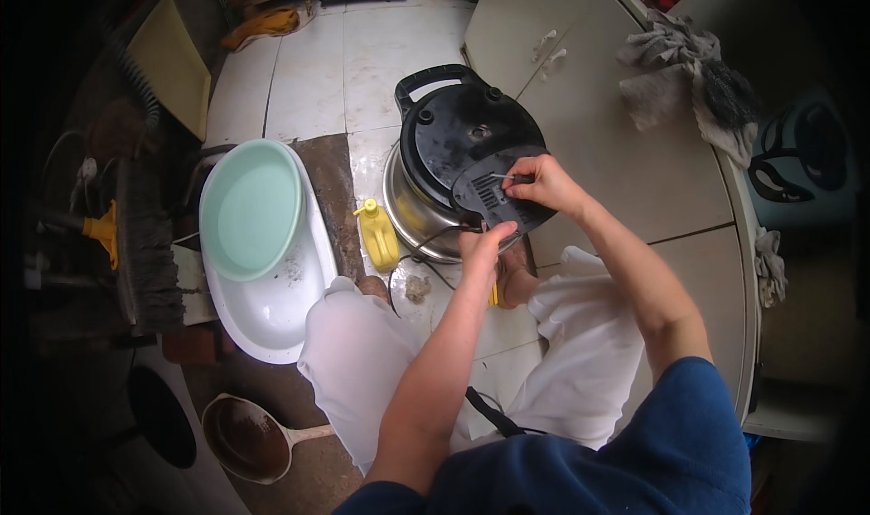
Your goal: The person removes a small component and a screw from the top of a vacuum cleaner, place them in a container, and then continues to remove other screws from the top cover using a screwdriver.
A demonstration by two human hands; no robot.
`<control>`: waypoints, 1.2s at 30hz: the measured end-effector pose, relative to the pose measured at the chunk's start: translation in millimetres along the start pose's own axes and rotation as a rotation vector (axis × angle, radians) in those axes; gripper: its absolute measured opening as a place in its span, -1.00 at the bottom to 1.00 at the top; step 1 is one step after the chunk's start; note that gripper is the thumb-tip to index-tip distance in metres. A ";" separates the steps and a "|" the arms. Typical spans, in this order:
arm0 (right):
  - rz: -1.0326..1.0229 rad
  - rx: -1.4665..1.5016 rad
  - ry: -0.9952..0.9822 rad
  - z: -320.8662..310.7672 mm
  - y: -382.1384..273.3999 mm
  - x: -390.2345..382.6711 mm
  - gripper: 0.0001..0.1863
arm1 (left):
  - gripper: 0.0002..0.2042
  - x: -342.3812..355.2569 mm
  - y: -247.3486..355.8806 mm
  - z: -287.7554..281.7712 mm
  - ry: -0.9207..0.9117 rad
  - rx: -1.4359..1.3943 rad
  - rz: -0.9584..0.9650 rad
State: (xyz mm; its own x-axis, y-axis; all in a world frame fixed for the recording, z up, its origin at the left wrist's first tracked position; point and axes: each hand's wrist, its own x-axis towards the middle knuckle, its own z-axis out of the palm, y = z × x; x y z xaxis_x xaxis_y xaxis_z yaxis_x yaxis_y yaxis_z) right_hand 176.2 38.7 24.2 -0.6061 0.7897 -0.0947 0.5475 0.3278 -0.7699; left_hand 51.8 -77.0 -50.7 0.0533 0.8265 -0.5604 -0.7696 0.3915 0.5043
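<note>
In front of me stands a round appliance point(453, 139) with a black plastic underside facing up, small round feet, a loop handle at its far left and a shiny steel body below. A slotted vent panel point(489, 192) is on its near right part. My right hand point(548, 184) pinches a slim tool point(523, 179) with a dark handle and a thin metal shaft, its tip at the slots. At the near edge, my left hand point(485, 243) grips the appliance, thumb on top; its other fingers are partly hidden. A dark cord hangs below.
A yellow jug point(378, 234) stands left of the appliance. Farther left, a mint-green basin point(251, 209) leans in a white tub point(276, 311). A brush point(149, 243) and a long-handled pan point(246, 438) are at the left. Pale cabinets point(634, 162) with cloths point(684, 76) border the right.
</note>
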 end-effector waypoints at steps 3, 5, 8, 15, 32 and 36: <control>-0.082 -0.113 0.035 8.3 -1.4 -8.0 -0.81 | -0.61 -1.3 2.1 -0.9 -0.007 0.003 0.005; -0.117 -0.156 0.083 7.8 -0.1 -14.0 -0.80 | -0.62 -0.2 0.4 2.6 -0.017 0.000 0.020; -0.251 -0.343 0.146 3.1 12.8 -22.4 -0.81 | -0.69 11.8 -13.3 5.2 0.046 0.168 0.000; -0.199 -0.400 0.222 20.4 -16.5 -20.0 -0.78 | -0.71 22.3 -4.9 -3.0 0.079 0.125 -0.039; 0.419 -0.686 0.866 -213.1 -158.5 -223.8 -0.81 | -0.68 15.0 -0.4 -3.4 0.078 0.179 -0.027; 0.488 -0.801 0.822 -234.0 -126.0 -232.4 -0.80 | -0.68 17.9 -6.1 -0.2 0.098 0.191 -0.044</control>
State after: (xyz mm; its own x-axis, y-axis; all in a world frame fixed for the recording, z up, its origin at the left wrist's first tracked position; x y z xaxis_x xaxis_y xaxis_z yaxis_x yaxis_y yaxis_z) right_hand 383.1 -64.8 290.9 0.1410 0.9132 0.3823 0.9860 -0.0949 -0.1369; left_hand 57.2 -64.7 -63.9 0.0145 0.7674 -0.6410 -0.6329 0.5034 0.5882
